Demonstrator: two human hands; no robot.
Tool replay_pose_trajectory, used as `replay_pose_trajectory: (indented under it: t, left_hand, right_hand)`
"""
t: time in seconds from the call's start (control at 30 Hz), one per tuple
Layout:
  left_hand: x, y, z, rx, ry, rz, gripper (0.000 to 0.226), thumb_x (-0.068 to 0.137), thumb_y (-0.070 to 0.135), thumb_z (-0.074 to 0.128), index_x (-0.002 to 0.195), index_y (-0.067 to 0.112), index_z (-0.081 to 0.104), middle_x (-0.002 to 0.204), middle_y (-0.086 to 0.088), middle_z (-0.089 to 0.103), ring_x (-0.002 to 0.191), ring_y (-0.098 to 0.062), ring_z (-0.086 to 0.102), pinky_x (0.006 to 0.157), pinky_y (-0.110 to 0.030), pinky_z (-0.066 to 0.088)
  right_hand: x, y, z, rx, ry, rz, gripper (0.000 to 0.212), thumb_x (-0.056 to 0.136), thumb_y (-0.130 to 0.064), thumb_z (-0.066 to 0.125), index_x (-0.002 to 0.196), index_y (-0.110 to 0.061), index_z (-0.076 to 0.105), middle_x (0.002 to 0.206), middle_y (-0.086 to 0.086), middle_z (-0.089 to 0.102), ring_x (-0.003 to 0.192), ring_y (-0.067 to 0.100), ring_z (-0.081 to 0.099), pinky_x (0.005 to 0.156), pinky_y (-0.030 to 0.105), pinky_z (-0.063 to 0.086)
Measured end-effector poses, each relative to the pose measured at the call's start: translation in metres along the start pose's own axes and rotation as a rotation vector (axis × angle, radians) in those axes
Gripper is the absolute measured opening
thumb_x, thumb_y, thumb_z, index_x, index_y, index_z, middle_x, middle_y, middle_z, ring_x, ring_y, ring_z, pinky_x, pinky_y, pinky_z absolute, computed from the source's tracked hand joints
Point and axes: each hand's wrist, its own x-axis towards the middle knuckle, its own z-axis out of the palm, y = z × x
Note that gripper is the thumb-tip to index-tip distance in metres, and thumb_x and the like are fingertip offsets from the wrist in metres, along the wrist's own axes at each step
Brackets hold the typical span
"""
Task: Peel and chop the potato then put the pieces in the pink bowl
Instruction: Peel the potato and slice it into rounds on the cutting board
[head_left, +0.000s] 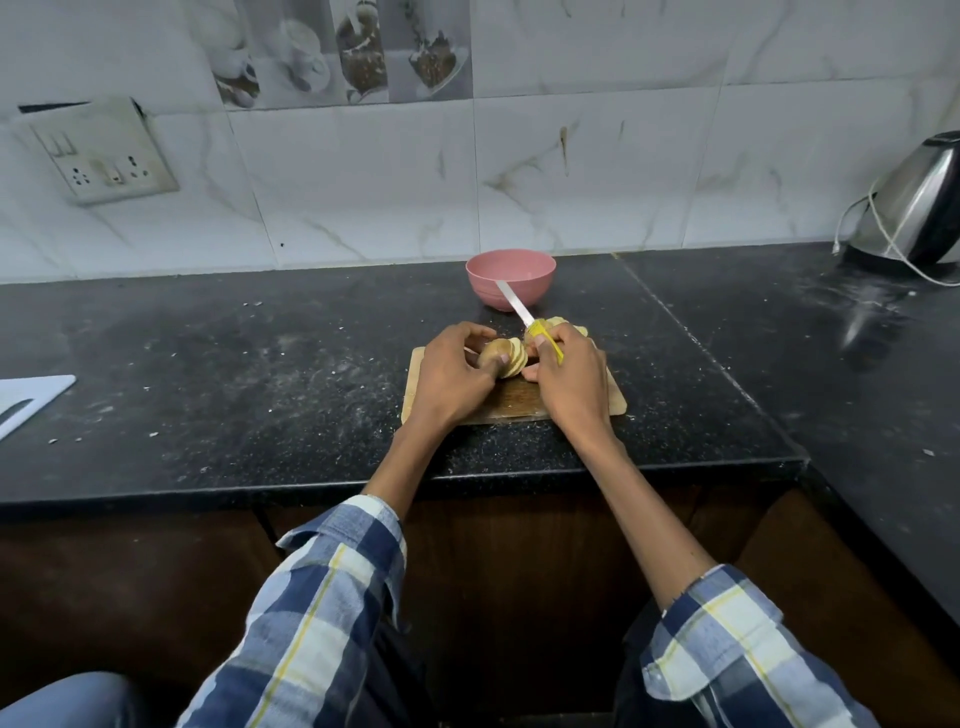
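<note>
Both hands curled: left hand (451, 375) grips potato (500, 356), right hand (569, 375) grips knife (530, 322)

On the counter (260, 364) a cutting board (511, 397) sits near the front edge, the bowl (510, 278) just behind it. The potato (503, 357) lies on the board between the left hand (452, 371) and right hand (569, 374) — the knife (524, 312) (held by the right) points back toward the bowl. A kettle (914, 208) stands far right by the wall, a socket plate (101, 150) far left on it.
</note>
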Motion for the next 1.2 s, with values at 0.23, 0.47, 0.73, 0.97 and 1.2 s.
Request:
replay_pose_trajectory:
  t: [0.23,0.47,0.73,0.97,1.2]
  left_hand:
    - [0.010,0.000,0.002,-0.040,0.088,-0.139,0.028,0.081,0.033,0.081,0.105,0.021,0.074,0.088,0.012,0.071,0.080,-0.005,0.067,0.079,-0.031,0.057]
    - [0.025,0.008,0.009,-0.037,0.188,-0.259,0.017,0.082,0.030,0.080,0.092,0.016,0.080,0.086,0.000,0.077,0.081,-0.015,0.071,0.076,-0.029,0.054]
    - [0.022,0.004,0.010,-0.051,0.294,-0.257,0.041,0.083,0.033,0.075,0.117,0.013,0.069,0.085,0.001,0.075,0.086,-0.016,0.069,0.074,-0.021,0.034]
    - [0.022,0.001,0.010,-0.189,0.339,-0.287,0.042,0.084,0.044,0.076,0.113,0.014,0.069,0.079,0.005,0.075,0.079,-0.011,0.069,0.080,-0.024,0.049]
    - [0.029,-0.018,0.008,-0.420,0.391,-0.364,0.040,0.072,0.052,0.074,0.098,0.022,0.070,0.069,0.007,0.075,0.073,-0.014,0.076,0.079,-0.047,0.063]
  right_hand:
    - [-0.001,-0.016,0.021,-0.065,-0.001,-0.057,0.017,0.105,-0.025,0.054,0.092,-0.017,0.061,0.079,-0.001,0.064,0.071,0.014,0.057,0.055,0.030,0.035]
    - [0.002,-0.016,0.030,-0.092,-0.020,-0.112,0.013,0.105,-0.021,0.053,0.095,-0.015,0.059,0.079,0.001,0.063,0.068,0.017,0.057,0.055,0.036,0.034]
    - [0.001,-0.012,0.029,-0.043,-0.040,-0.195,0.011,0.106,-0.023,0.050,0.098,-0.019,0.056,0.075,-0.003,0.060,0.066,0.016,0.055,0.055,0.040,0.040]
    - [0.000,-0.013,0.030,-0.094,-0.060,-0.231,0.011,0.107,-0.022,0.050,0.097,-0.019,0.052,0.079,0.001,0.061,0.070,0.021,0.056,0.056,0.044,0.043]
    - [-0.007,-0.020,0.029,-0.201,-0.033,-0.286,0.012,0.105,-0.015,0.052,0.093,-0.013,0.051,0.074,-0.001,0.052,0.066,0.022,0.046,0.055,0.040,0.028]
